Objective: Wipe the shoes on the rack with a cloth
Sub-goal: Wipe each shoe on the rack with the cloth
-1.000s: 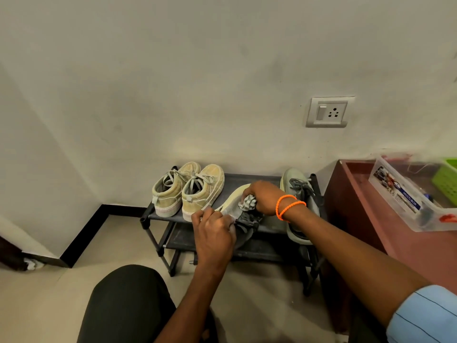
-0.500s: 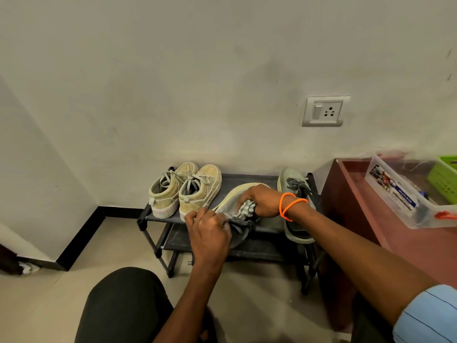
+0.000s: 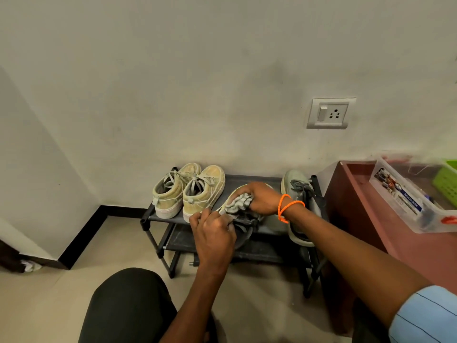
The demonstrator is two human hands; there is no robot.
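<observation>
A low black shoe rack (image 3: 249,179) stands against the wall. On its top shelf sit a pair of tan sneakers (image 3: 189,190) at the left and a grey-green shoe (image 3: 300,194) at the right. Between them a pale shoe (image 3: 235,194) lies tipped on its side. My left hand (image 3: 214,233) grips that shoe at its near end. My right hand (image 3: 261,198), with orange bands at the wrist, holds a bunched grey cloth (image 3: 238,203) pressed against the shoe's side.
A dark red wooden cabinet (image 3: 371,219) stands right of the rack, bearing a clear plastic box (image 3: 410,196) and a green basket (image 3: 446,181). A wall socket (image 3: 330,113) is above. My knee (image 3: 128,305) is low in front. Bare floor lies left of the rack.
My right hand with the cloth has slid along the tipped shoe toward its toe end. My left hand keeps its hold on the shoe's near end.
</observation>
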